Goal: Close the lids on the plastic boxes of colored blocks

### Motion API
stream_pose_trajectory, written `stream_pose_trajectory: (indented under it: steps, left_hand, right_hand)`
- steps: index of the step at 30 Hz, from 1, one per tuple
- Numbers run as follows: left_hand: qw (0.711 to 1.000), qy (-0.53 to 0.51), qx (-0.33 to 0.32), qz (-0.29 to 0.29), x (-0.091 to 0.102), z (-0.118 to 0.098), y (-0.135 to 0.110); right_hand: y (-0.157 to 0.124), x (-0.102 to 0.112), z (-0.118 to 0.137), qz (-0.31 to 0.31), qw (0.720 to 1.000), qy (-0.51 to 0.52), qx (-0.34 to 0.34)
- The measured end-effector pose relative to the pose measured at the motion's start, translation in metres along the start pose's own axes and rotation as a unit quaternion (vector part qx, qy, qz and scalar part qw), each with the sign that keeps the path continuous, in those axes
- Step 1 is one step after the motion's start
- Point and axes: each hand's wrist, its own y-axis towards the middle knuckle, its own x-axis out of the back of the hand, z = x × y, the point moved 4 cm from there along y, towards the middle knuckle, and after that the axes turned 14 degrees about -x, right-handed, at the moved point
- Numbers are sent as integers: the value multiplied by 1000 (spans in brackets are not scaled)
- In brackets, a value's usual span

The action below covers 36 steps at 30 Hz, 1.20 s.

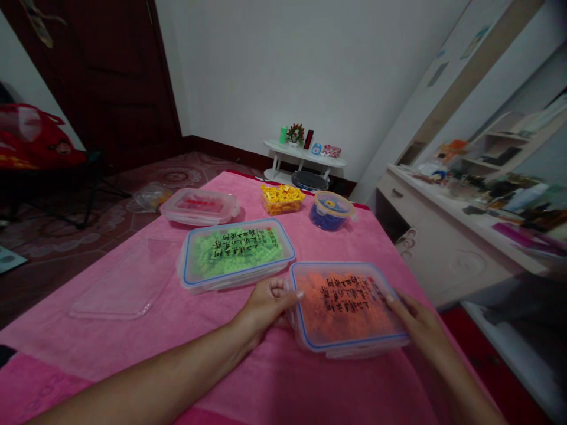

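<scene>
Orange box (345,307) directly before me, right of centre over the pink cloth (186,348), near corner-to-corner with the green box (237,254). My left hand (261,301) pinches its left edge, thumb on the lid rim, fingers bent against the side; my right hand (416,324) pinches the right edge, thumb likewise on top. Risks, as I judge them: the hold is at two edges only, so a slipping thumb could tip the box, and a loose clip would then let pieces spill. A flap juts along the near side; fastening unconfirmed. A shove forward and left could knock the green box, the gap being slight; a swing right could carry the load past the cloth's edge. The yellow box (282,199), lidless at the back beside the blue tub (330,215), would scatter if bumped. Poorly resolved: most of my right fingers lie behind the box wall, left fingertips partly under the rim. Underside unseen, so cannot tell whether the box rests or is slightly raised. Contents blur through the lid; lettering unreadable. Clear lid (128,277) at left barely shows against the cloth. Both forearms cut off by the frame.
</scene>
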Motion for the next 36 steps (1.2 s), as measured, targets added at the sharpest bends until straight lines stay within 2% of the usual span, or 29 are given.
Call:
stream_pose_trajectory:
  steps: [3,6,8,11,15,17,21,25,29,31,34,36]
  left_hand:
    - [1000,-13,-3,25,-1,0,2]
    - [999,-19,-10,26,-1,1,5]
    - [999,-20,-7,26,-1,1,5]
    - [1000,-22,-2,19,0,0,5]
    - [1000,-23,7,18,4,3,5]
    - [1000,-20,14,18,7,4,6]
    - [999,-18,26,22,11,7,7]
    - [999,-21,29,31,11,9,7]
    - [999,-20,29,38,10,10,5]
    - [998,-19,23,48,8,10,4]
    - [998,-6,-21,53,6,8,1]
    - [997,5,-68,36,5,3,-2]
  right_hand:
    - [0,-3,-4,4,1000,1,-10]
    - [0,-4,-4,-15,1000,7,-20]
    - [0,-4,-4,-4,999,9,-46]
    - [4,-3,-4,80,991,29,-103]
    - [11,-9,2,234,951,91,-178]
    - [15,-15,6,270,934,123,-198]
    - [18,-24,8,298,903,186,-248]
    - [15,-20,5,311,884,207,-281]
    - [8,-14,2,311,895,173,-268]
    - [5,-12,0,291,906,175,-253]
    - [2,-8,-4,259,912,216,-233]
    - [1,-4,-7,238,916,239,-218]
